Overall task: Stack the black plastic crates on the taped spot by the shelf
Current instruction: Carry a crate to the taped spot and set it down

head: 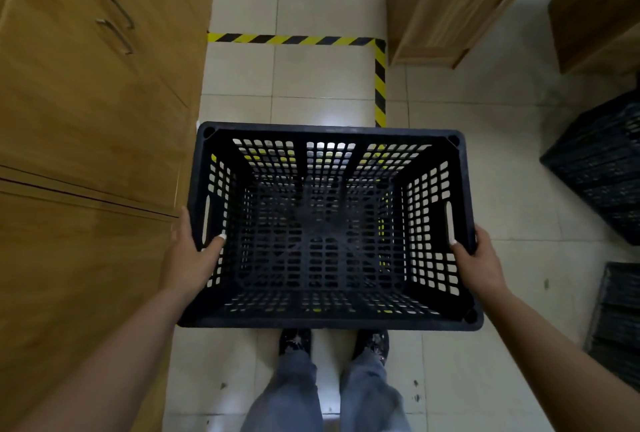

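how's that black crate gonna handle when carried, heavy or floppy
The black crate probably carries light for its size: its walls and base are open lattice and nothing lies inside. It looks stiff, keeping its rectangular shape while held only at the two ends by the left hand and right hand. Thumbs hooked over the rim likely prevent slipping.
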The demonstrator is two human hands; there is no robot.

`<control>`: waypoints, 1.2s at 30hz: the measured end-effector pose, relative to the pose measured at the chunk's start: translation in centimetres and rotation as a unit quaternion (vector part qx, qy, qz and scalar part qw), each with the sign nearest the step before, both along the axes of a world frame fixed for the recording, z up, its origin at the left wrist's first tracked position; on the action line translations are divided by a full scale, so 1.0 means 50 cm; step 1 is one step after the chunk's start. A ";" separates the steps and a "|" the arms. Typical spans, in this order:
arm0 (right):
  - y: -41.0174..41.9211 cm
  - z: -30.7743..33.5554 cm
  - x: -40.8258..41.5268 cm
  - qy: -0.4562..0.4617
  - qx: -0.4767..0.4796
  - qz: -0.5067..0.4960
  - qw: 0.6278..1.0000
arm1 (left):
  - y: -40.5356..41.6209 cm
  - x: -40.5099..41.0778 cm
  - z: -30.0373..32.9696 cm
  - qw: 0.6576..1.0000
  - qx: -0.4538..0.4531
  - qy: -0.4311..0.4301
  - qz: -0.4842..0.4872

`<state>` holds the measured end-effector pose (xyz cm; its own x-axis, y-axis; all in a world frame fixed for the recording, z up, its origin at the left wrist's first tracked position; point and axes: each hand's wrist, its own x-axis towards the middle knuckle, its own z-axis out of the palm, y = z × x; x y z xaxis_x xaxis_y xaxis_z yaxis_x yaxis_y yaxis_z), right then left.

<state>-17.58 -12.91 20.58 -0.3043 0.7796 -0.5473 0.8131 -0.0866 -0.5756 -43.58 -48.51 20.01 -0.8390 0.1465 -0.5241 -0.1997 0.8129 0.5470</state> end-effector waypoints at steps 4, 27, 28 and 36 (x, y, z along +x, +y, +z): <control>-0.015 -0.013 0.026 0.005 0.033 0.033 0.999 | 0.000 0.012 -0.008 0.999 -0.032 0.004 0.024; -0.046 -0.048 0.001 0.021 0.078 0.009 0.997 | -0.044 -0.030 -0.031 0.995 -0.080 0.059 -0.019; -0.045 -0.050 0.002 0.021 0.077 0.009 0.997 | -0.043 -0.028 -0.029 0.994 -0.084 0.062 -0.022; -0.040 -0.057 0.006 0.014 0.072 0.013 0.997 | -0.041 -0.021 -0.024 0.990 -0.106 0.079 -0.044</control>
<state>-17.26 -14.90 17.72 -0.3385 0.8417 -0.4206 0.7976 0.0195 -0.6028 -44.64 -50.55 18.82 -0.9021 0.1232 -0.4136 -0.0483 0.9235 0.3805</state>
